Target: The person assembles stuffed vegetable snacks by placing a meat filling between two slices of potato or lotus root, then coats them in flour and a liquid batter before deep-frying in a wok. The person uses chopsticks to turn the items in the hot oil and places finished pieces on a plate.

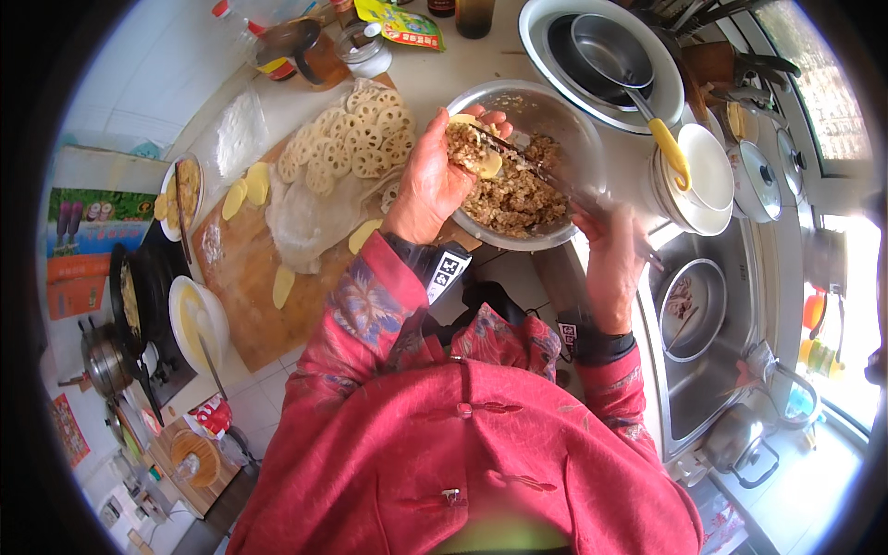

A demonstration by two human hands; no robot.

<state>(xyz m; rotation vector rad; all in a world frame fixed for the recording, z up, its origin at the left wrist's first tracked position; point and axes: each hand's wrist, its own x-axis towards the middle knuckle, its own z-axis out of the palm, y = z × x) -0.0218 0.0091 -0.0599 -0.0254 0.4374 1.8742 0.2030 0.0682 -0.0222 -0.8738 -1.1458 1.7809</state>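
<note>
The person's red jacket (388, 444) fills the near middle, cut off by the lower edge. To its left, the wooden board (245, 319) lies partly hidden under food and a translucent sheet (310, 222). The sink (692, 398) is on the near right, with a steel pan inside whose pale contents are hard to make out.

Beyond the jacket, the steel bowl (597, 153) holds a brown, crumbly filling (518, 208); the left hand covers part of its left rim. The white bowl (222, 310) sits left of the board, its yellowish contents too indistinct to name.

Above the steel bowl's left side, the left hand (433, 185) is turned palm up, its fingers half curled around a yellow slice (488, 166) loaded with filling, which partly hides it. At the bowl's right side, the right hand (612, 264) is blurred, its fingers closed on dark chopsticks (546, 176); their tips reach the filling on the slice, and the exact finger placement cannot be told.
</note>
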